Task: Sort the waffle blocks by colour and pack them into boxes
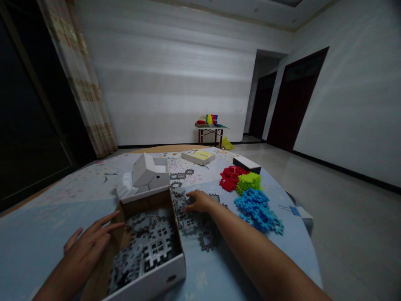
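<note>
My left hand (92,238) rests at the left wall of an open white cardboard box (166,274), its fingers stretched over the edge and holding nothing. Inside the box lies a jumble of grey interlocking plastic building pieces (156,246), some shaped like window frames. To the box's right, my right hand (199,201) reaches over a spread of loose grey pieces (189,225) on the table. Its thumb and index finger are apart, with no piece visible between them. The other fingers are partly hidden.
Red pieces (232,176), lime green pieces (249,183) and blue pieces (258,209) sit in piles at the right. A white carton (148,171), a yellow-topped box (199,157) and a black-and-white box (247,164) stand farther back on the cloth-covered round table (78,221).
</note>
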### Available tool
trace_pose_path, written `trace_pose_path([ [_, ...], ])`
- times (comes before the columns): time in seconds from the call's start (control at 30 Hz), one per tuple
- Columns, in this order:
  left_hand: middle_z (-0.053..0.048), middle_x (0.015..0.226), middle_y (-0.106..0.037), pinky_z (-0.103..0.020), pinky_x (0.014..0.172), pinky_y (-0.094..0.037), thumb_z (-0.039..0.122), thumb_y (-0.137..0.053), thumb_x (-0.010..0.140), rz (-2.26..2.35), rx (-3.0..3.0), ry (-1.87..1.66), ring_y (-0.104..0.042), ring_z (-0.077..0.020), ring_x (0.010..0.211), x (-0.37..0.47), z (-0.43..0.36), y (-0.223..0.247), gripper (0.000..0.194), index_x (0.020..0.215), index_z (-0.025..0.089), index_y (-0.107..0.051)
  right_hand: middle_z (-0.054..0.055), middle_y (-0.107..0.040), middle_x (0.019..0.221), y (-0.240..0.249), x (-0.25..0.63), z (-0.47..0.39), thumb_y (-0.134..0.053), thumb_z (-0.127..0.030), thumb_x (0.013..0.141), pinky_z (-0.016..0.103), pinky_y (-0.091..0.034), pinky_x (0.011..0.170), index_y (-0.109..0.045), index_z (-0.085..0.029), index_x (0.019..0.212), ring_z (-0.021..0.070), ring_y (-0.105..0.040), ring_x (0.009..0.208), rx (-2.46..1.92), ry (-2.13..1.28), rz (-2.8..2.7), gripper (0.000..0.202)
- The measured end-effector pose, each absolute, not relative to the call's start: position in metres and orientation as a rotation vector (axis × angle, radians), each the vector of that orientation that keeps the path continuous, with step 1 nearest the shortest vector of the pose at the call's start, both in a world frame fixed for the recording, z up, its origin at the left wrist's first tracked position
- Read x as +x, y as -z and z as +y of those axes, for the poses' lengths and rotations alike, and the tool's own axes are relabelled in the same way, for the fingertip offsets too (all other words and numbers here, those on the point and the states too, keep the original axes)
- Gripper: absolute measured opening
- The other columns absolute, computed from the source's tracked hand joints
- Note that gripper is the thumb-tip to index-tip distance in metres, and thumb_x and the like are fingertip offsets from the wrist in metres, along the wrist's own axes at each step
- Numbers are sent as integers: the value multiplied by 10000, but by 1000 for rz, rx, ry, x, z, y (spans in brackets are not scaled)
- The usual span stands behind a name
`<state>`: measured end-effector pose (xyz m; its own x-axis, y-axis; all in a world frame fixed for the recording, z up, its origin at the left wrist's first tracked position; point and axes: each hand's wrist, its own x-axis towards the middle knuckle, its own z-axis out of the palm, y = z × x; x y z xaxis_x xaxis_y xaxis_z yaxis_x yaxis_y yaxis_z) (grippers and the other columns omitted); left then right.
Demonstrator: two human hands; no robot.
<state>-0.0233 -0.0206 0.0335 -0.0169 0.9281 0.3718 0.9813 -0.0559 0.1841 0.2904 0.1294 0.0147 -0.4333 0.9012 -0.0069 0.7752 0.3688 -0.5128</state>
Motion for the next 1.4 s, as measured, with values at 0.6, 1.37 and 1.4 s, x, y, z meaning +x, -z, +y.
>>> trace_pose_path([
  [0.6,10,1374,-463,-549,1055,-138,386,-164,880,-2134,-2181,700,-410,-223,1255,-28,-18,-24,502,1057,353,-632,-17,-660,900,-16,292,148,-810,-368,459,254,-457,681,-655,-261,956,191,-604,826,-1456,-814,-2394,531],
  [1.37,-11,1362,-479,-521,1032,-225,348,-131,887,-2086,-2169,606,-444,-219,1222,-28,-16,-23,536,1076,328,-633,8,-615,973,-118,250,55,-791,-337,531,276,-452,774,-611,-202,1011,171,-560,913,-760,-974,-2282,530],
  [1.4,-10,1358,-483,-528,1036,-212,350,-128,887,-2084,-2168,613,-446,-220,1221,-28,-16,-23,539,1071,330,-634,26,-607,1045,-118,248,53,-790,-314,540,282,-449,816,-594,-205,1073,177,-554,969,-685,-1066,-2347,578],
])
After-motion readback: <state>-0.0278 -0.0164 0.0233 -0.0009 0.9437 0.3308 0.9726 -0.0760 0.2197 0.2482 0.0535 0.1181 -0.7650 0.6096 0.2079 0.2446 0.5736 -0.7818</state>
